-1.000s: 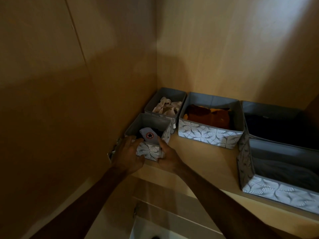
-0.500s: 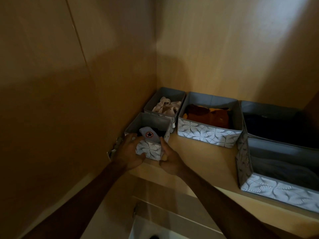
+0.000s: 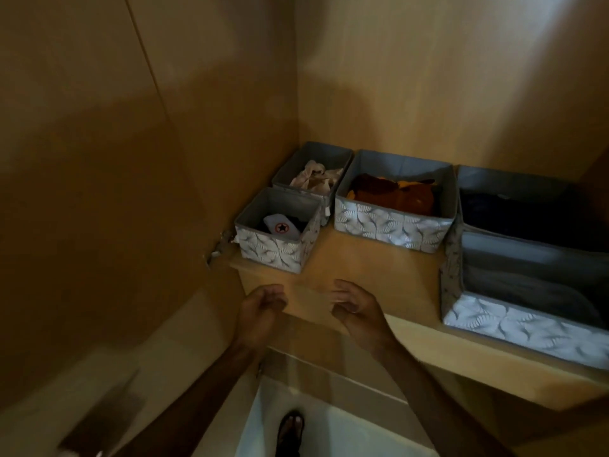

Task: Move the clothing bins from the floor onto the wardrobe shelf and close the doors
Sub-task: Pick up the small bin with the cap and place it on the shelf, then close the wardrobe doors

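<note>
A small grey leaf-patterned bin (image 3: 275,250) with a star-badged item inside stands at the front left corner of the wooden wardrobe shelf (image 3: 379,275). Behind it sits a second small bin (image 3: 313,161) holding pale cloth. To the right are a medium bin (image 3: 392,224) with brown and orange clothes, a dark-filled bin (image 3: 514,183) at the back right, and a large bin (image 3: 527,328) at the front right. My left hand (image 3: 260,310) and my right hand (image 3: 357,306) hover empty below the shelf edge, fingers loosely curled and apart, clear of the small bin.
The wardrobe's left side wall (image 3: 148,159) and back panel (image 3: 445,77) enclose the shelf. A metal hinge (image 3: 219,249) sits on the left wall at shelf level. Below, a white floor patch and a sandalled foot (image 3: 290,430) show.
Both hands let go of the small front bin and pulled back toward me, below the shelf edge. The bin stays in the front left corner.
</note>
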Demonstrator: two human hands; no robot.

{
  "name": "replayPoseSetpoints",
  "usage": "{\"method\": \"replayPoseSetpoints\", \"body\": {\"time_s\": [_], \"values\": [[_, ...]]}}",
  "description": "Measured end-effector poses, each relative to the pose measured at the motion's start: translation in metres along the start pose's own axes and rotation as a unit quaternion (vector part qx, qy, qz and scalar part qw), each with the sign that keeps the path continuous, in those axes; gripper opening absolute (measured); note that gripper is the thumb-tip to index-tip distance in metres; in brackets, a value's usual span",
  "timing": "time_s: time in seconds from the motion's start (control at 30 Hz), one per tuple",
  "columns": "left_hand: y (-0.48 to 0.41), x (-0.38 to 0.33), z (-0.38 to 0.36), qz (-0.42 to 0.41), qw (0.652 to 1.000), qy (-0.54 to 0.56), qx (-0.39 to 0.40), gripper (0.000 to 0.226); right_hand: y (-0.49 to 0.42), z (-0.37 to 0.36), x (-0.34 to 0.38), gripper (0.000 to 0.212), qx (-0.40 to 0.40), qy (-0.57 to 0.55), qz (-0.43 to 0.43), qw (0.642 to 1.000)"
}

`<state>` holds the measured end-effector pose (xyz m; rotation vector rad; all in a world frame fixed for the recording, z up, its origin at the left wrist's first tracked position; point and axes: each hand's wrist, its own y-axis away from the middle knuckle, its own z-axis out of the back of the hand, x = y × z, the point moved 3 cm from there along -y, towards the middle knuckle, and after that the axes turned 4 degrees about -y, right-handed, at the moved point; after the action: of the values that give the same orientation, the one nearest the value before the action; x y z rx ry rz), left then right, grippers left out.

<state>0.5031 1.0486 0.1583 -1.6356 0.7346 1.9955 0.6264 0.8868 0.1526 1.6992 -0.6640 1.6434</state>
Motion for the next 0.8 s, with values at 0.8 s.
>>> {"method": "replayPoseSetpoints", "body": {"time_s": [0.8], "values": [[0.316, 0.039, 0.080, -0.001, 0.999, -0.014, -0.045, 0.019, 0.283, -0.043, -0.022, 0.028, 0.066, 0.020, 0.007, 0.998]]}}
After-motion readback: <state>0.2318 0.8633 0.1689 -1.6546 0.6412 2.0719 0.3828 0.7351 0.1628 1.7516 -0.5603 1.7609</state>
